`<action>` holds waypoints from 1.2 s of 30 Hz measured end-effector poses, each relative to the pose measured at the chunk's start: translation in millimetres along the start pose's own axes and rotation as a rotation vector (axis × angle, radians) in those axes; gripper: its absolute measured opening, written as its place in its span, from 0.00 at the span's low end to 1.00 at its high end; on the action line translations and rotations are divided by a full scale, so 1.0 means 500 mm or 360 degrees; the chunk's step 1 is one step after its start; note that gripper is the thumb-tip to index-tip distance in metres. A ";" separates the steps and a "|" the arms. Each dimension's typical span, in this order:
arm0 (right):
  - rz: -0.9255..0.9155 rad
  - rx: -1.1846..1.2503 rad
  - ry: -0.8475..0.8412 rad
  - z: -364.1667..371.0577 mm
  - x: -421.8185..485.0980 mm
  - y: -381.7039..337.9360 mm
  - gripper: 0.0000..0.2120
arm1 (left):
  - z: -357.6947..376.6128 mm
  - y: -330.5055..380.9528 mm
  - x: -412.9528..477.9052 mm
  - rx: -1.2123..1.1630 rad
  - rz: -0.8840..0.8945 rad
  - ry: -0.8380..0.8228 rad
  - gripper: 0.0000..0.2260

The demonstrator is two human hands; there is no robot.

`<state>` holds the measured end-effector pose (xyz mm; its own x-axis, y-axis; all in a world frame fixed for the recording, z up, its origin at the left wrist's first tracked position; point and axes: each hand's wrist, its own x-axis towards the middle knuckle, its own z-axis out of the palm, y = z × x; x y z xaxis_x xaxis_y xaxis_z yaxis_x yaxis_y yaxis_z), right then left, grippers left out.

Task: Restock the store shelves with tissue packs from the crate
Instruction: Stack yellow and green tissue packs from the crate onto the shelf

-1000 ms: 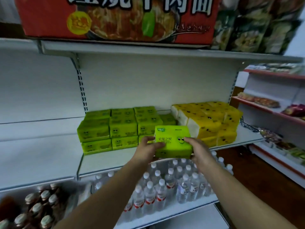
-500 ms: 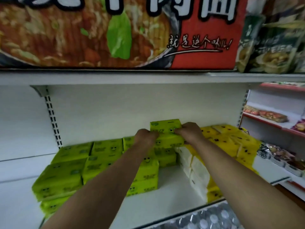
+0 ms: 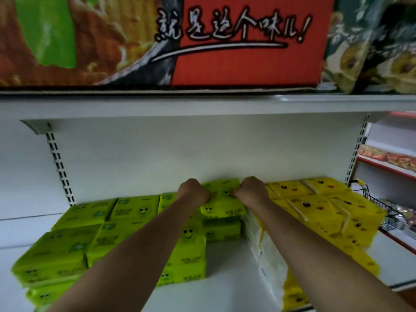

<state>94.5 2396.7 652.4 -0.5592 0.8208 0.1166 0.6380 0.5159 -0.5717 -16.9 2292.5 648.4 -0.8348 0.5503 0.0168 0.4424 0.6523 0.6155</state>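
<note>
One green tissue pack [image 3: 221,199] lies on top of the green stack at the back of the white shelf [image 3: 229,280], close to the back panel. The left hand [image 3: 193,192] grips its left end and the right hand [image 3: 249,190] its right end, the fingers of both curled tight on the wrapper. Other green packs [image 3: 132,210] fill the shelf to the left; yellow packs [image 3: 315,208] are stacked just beside it on the right. A red noodle carton [image 3: 236,41] stands on the shelf above
</note>
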 end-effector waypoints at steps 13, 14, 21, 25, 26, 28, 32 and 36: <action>-0.0355 -0.0437 -0.0028 0.029 0.039 -0.006 0.14 | 0.027 -0.006 0.004 0.0311 0.0102 -0.0019 0.12; -0.0381 -0.0448 -0.0044 0.030 0.040 -0.007 0.13 | 0.028 -0.006 0.003 0.0320 0.0098 -0.0014 0.12; -0.0479 -0.0249 0.0004 0.015 0.044 -0.006 0.17 | 0.024 -0.029 0.005 0.0113 0.0016 0.0123 0.13; -0.0465 -0.0346 -0.0119 0.035 0.036 0.013 0.10 | 0.027 -0.033 0.005 0.0079 -0.0001 0.0135 0.13; -0.0465 -0.0382 -0.0127 0.044 0.033 0.016 0.09 | 0.029 -0.033 0.005 0.0088 0.0008 0.0109 0.13; -0.0513 -0.0456 -0.0116 0.057 0.029 0.018 0.10 | 0.034 -0.032 0.007 0.0092 0.0026 0.0046 0.13; -0.0721 -0.0639 -0.0116 0.058 0.022 0.002 0.13 | 0.042 -0.035 0.009 0.0141 0.0065 -0.0010 0.13; -0.0833 -0.0847 -0.0312 0.053 0.013 -0.011 0.11 | 0.051 -0.039 0.006 0.0259 0.0134 0.0018 0.13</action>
<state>73.4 2392.6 634.7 -0.9102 0.4043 0.0900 0.4052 0.9142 -0.0085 -19.5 2294.7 616.1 -0.7958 0.6012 0.0724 0.5573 0.6804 0.4759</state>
